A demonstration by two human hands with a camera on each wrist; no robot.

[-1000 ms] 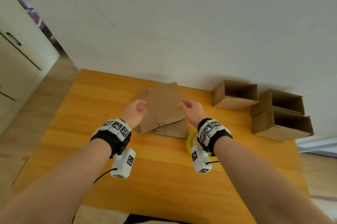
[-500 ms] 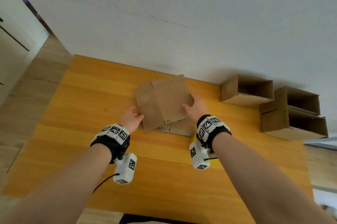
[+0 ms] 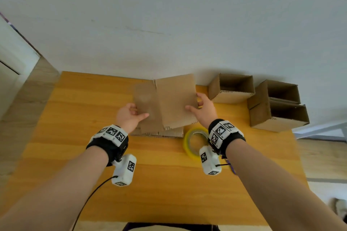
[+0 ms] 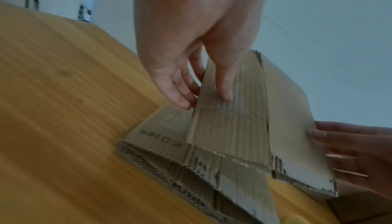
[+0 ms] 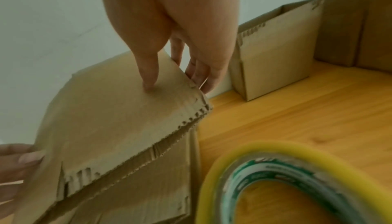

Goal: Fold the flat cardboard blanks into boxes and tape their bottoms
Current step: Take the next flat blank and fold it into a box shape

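Observation:
A flat brown cardboard blank (image 3: 167, 102) is held tilted up above a low stack of more blanks (image 3: 159, 133) on the orange wooden table (image 3: 75, 127). My left hand (image 3: 131, 114) pinches its left edge, thumb on the front face (image 4: 224, 92) and fingers behind. My right hand (image 3: 200, 107) pinches the right edge, thumb on the face (image 5: 148, 83) and fingers behind the edge. A roll of yellow tape (image 3: 194, 143) lies flat just under my right wrist, large in the right wrist view (image 5: 297, 177).
Three folded open cardboard boxes stand at the back right by the white wall: one (image 3: 231, 88) near the blank, two (image 3: 277, 106) stacked further right. A white cabinet (image 3: 13, 65) is at the far left. The near table edge (image 3: 169, 224) is below my forearms.
Both hands have lifted the top blank off the stack and turned it more upright and square to me. The tape roll beneath my right wrist is now uncovered.

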